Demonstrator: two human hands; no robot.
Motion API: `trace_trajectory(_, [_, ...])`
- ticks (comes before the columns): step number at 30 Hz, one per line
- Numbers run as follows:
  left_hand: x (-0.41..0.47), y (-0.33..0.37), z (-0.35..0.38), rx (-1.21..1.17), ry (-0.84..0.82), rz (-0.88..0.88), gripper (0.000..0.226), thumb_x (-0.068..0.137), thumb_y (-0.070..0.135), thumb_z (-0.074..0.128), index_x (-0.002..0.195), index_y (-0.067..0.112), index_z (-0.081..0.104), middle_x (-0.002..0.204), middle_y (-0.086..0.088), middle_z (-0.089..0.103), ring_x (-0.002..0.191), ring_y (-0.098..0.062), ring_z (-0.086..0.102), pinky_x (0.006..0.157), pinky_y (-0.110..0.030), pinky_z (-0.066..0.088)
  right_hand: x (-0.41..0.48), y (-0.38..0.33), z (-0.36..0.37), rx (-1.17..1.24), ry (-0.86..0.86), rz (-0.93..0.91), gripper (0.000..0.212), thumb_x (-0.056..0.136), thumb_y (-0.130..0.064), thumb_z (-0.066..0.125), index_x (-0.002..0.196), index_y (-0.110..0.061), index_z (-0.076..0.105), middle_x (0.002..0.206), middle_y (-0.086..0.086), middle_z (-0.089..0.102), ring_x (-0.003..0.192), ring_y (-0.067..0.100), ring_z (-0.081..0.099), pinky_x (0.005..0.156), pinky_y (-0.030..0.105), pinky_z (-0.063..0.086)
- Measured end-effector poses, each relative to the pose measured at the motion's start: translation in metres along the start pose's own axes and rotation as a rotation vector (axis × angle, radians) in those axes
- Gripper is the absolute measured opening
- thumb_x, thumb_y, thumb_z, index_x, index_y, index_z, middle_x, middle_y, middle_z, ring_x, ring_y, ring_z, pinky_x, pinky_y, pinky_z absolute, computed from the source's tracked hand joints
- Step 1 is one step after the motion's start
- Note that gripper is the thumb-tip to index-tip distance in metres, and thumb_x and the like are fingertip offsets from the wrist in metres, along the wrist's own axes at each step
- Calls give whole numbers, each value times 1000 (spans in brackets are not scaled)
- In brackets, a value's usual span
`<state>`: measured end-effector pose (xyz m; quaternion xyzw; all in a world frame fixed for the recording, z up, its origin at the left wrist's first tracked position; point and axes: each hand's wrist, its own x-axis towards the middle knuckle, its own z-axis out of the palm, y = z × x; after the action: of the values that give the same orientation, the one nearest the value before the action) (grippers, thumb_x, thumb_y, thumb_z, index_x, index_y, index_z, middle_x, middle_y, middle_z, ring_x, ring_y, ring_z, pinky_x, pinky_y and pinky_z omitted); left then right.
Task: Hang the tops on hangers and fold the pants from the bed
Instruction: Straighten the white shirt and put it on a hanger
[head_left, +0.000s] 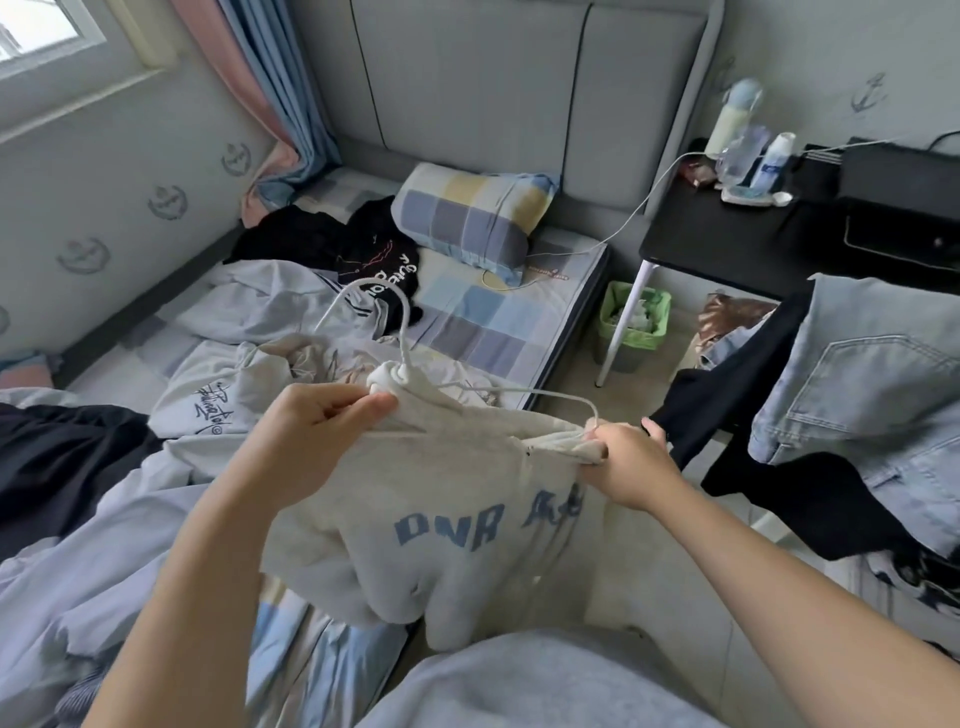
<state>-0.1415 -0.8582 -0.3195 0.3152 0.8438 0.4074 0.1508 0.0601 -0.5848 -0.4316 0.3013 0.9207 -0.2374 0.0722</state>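
I hold a cream sweatshirt (447, 525) with blue letters in the air over the bed's edge. A white hanger (400, 332) sits in its neck, hook pointing up and away. My left hand (317, 431) pinches the collar at the hanger's neck. My right hand (628, 462) grips the sweatshirt's right shoulder where the hanger's arm ends. More clothes lie on the bed: a light grey top with script print (208, 400), a black printed top (384, 265), a dark garment (57, 457) at the left.
A checked pillow (472, 218) leans on the headboard. Light blue jeans (862, 374) and black clothes (769, 426) hang over something at the right. A black side table (727, 239) holds bottles. A green bin (631, 325) stands on the floor beside the bed.
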Motion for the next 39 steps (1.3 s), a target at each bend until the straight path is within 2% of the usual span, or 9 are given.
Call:
trace_trajectory(4, [1,-9,-8,88,-66,-67,59,82,64,59,77,6,65,51,10,27,44,-8,21,39,-17,18,-9,0,-16,267,178,-41,24,88,-25,61,77,-29,41,68,-2,55,71,28,53,58,37,40])
trace_trajectory(7, [-1,-9,-8,95,-152,-89,56,88,56,62,68,5,51,49,12,24,42,-8,19,37,-16,17,-11,-5,-32,322,265,-191,9,89,-10,64,89,-19,62,83,0,62,77,26,58,66,46,51])
trace_trajectory(11, [-1,-4,5,100,-211,-95,50,95,44,62,69,2,52,50,10,24,43,-8,20,39,-17,18,-14,-25,-58,379,285,-359,36,85,18,52,99,-6,75,100,-3,59,94,21,60,87,41,52])
trace_trajectory(16, [1,15,39,112,-206,-61,45,98,42,60,63,13,54,45,11,30,41,-8,24,41,-22,21,-31,-67,-91,311,148,-467,49,77,4,36,101,-11,75,104,-6,63,100,19,60,92,45,50])
trace_trajectory(20, [4,20,48,164,-60,-86,41,97,49,57,69,20,66,42,9,41,40,-9,36,47,-29,31,-38,-85,-114,261,-127,-408,76,69,-8,25,131,-29,65,128,-16,60,126,6,49,110,27,37])
trace_trajectory(25, [5,15,37,242,99,-70,30,94,55,57,77,34,71,53,12,56,51,-7,51,51,-30,37,-37,-67,-130,48,-286,-207,78,86,6,28,146,-39,48,156,-18,36,147,10,27,123,36,21])
trace_trajectory(31, [9,22,40,259,65,41,27,95,54,56,74,39,66,57,12,56,52,-9,51,54,-36,44,-31,-64,-124,-153,-202,-186,46,93,-5,39,123,-26,67,121,-1,65,112,23,56,95,40,45])
trace_trajectory(35, [7,37,53,293,-87,221,37,96,51,52,63,34,50,53,7,47,52,-13,44,54,-37,44,-33,-88,-111,148,50,-488,24,93,-11,58,94,-31,71,97,-20,58,97,8,50,89,29,40])
trace_trajectory(39, [4,34,60,203,-60,226,24,97,46,55,75,37,59,57,6,56,56,-10,51,60,-36,47,-32,-97,-94,377,-55,-439,17,98,-30,62,82,-27,57,100,-4,57,99,13,56,96,34,45])
